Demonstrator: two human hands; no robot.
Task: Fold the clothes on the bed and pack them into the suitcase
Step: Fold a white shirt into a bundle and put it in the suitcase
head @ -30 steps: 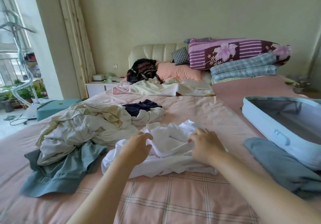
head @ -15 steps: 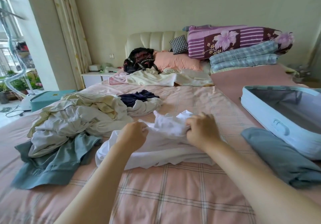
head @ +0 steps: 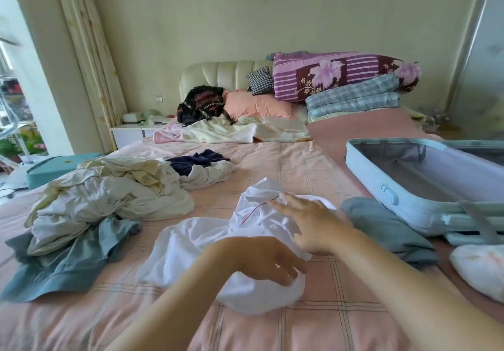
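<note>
White shirt (head: pixel 196 244) lies crumpled on the pink checked bed (head: pixel 286 165), open pale-blue suitcase (head: pixel 381 184) at 3 o'clock, heaped clothes (head: pixel 109 195) at 9 o'clock. Right hand (head: pixel 308 222) lies flat by its collar, fingers (head: pixel 286 203) straight, slightly spread. Left hand (head: pixel 261 260) rests on its near edge; blur hides whether those fingers pinch. Red piping edges the placket.

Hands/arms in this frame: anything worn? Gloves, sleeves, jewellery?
Left hand and right hand are bare: no gloves, rings or watch visible. No sleeves in view; both arms are uncovered to the frame edge. Blur hides fine detail on the fingers.
</note>
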